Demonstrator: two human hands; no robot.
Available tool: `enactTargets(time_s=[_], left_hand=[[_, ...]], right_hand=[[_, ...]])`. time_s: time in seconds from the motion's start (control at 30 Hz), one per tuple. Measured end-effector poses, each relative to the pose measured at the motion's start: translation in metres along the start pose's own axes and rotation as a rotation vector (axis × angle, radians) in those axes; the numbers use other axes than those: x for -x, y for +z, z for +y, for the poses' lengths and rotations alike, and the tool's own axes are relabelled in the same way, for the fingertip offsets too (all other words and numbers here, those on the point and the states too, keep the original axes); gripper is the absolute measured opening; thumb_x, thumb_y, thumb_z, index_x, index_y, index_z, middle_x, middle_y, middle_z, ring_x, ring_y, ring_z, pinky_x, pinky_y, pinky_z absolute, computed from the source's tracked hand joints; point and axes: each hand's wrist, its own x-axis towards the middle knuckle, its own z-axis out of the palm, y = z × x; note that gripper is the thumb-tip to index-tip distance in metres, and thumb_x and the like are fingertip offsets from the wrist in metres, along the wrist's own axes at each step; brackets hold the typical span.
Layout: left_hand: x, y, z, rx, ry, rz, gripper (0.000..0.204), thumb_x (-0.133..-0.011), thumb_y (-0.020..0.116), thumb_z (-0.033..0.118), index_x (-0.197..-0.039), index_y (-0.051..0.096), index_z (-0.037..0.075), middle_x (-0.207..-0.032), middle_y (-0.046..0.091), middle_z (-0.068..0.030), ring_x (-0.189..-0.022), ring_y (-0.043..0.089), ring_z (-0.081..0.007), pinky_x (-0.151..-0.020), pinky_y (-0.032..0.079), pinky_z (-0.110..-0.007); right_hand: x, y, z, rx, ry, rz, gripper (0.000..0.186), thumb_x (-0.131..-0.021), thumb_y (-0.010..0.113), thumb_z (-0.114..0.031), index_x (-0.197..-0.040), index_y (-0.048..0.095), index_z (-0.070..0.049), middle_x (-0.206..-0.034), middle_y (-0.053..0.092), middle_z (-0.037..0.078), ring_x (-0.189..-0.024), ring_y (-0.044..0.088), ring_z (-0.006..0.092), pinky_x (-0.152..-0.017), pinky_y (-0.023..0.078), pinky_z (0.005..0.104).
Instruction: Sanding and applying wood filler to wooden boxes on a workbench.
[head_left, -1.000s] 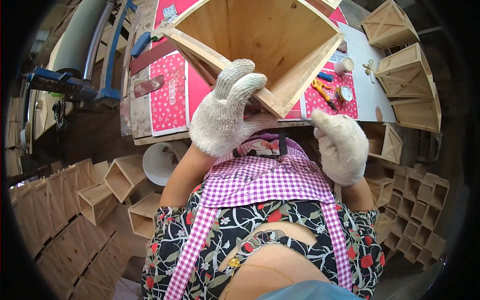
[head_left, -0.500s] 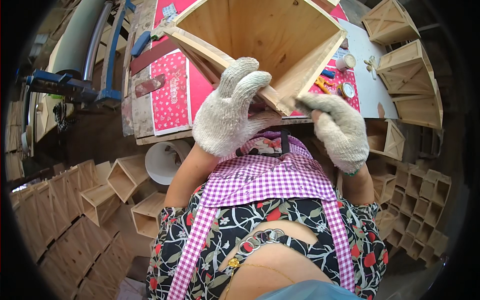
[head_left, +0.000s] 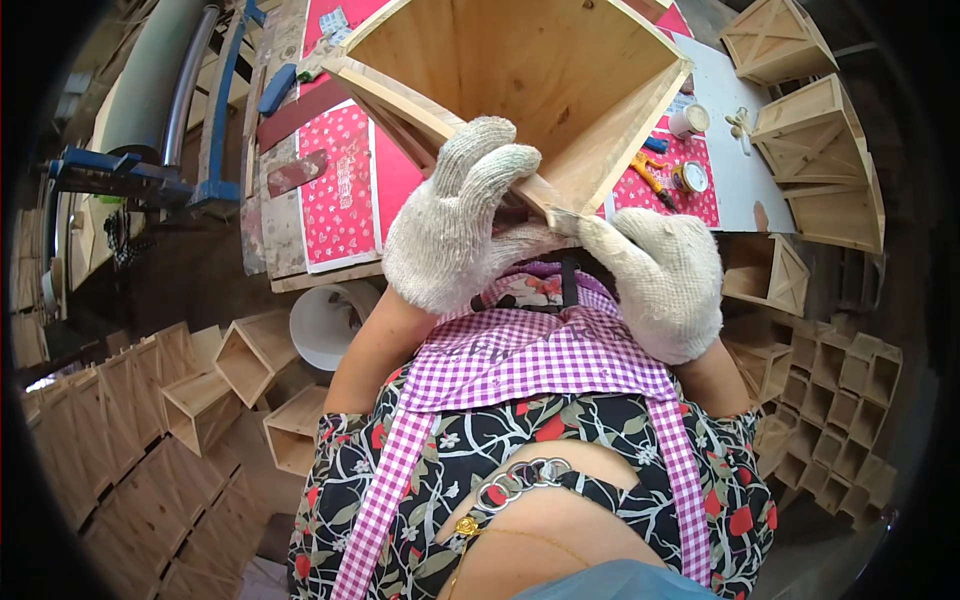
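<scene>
An open wooden box point(head_left: 530, 75) stands tilted on the table, one corner of its rim toward me. My left hand point(head_left: 455, 220), in a white knitted glove, grips the box's left wall near that corner, fingers over the rim and thumb beneath. My right hand point(head_left: 660, 280), gloved alike, is closed with its fingertips pressed at the near corner. A small flat bit shows at those fingertips, too small to name. Right of the box lie yellow-handled pliers point(head_left: 652, 178), an open can point(head_left: 690, 177) and a white cup point(head_left: 688, 121).
The worktable bears a pink patterned cover point(head_left: 340, 190) and a white board point(head_left: 745, 185). Wooden crates point(head_left: 815, 130) stand at the far right; more boxes point(head_left: 255, 355) are stacked at both sides. A white bucket point(head_left: 325, 330) sits below the table's left part. A blue-framed roller machine point(head_left: 150, 170) is far left.
My right hand has moved left and slightly down, from the right side of the near corner onto its tip. The left hand and the box have stayed in place.
</scene>
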Motion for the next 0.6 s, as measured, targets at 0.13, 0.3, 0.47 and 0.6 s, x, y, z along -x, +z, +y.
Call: enactTargets(time_s=[0.13, 0.3, 0.47, 0.6], left_hand=[[0.002, 0.002, -0.001, -0.009, -0.029, -0.024, 0.083, -0.064, 0.095, 0.036, -0.133, 0.056, 0.011, -0.142, 0.051, -0.0172, -0.133, 0.052, -0.0396, -0.103, 0.053, -0.046], [-0.001, -0.002, 0.002, 0.002, -0.026, -0.033, 0.086, -0.062, 0.094, 0.043, -0.132, 0.057, 0.011, -0.141, 0.051, -0.0179, -0.133, 0.052, -0.0391, -0.103, 0.053, -0.046], [-0.003, -0.001, 0.003, 0.022, -0.011, -0.012, 0.087, -0.062, 0.094, 0.049, -0.131, 0.057, 0.009, -0.14, 0.051, -0.0184, -0.132, 0.053, -0.0388, -0.104, 0.051, -0.046], [0.0, 0.0, 0.004, -0.02, -0.023, -0.002, 0.087, -0.062, 0.094, 0.048, -0.131, 0.056, 0.009, -0.137, 0.053, -0.0184, -0.131, 0.054, -0.0392, -0.106, 0.05, -0.046]], right_hand=[[0.015, -0.004, 0.016, -0.066, -0.017, 0.166, 0.044, -0.071, 0.071, -0.002, -0.114, 0.073, -0.008, -0.095, 0.071, 0.008, -0.082, 0.068, 0.0275, -0.07, 0.049, 0.0396], [0.014, 0.004, 0.009, -0.507, 0.332, 0.213, 0.029, -0.092, 0.064, 0.002, -0.119, 0.072, -0.004, -0.101, 0.074, 0.017, -0.085, 0.073, 0.0307, -0.078, 0.059, 0.0375], [-0.005, 0.005, 0.007, -0.483, 0.366, 0.047, 0.03, -0.09, 0.066, 0.001, -0.119, 0.072, -0.004, -0.097, 0.074, 0.019, -0.083, 0.075, 0.0305, -0.075, 0.059, 0.0369], [-0.02, 0.004, 0.009, -0.327, 0.192, 0.111, 0.03, -0.09, 0.063, 0.005, -0.118, 0.072, -0.001, -0.085, 0.072, 0.014, -0.071, 0.07, 0.0259, -0.068, 0.057, 0.036]])
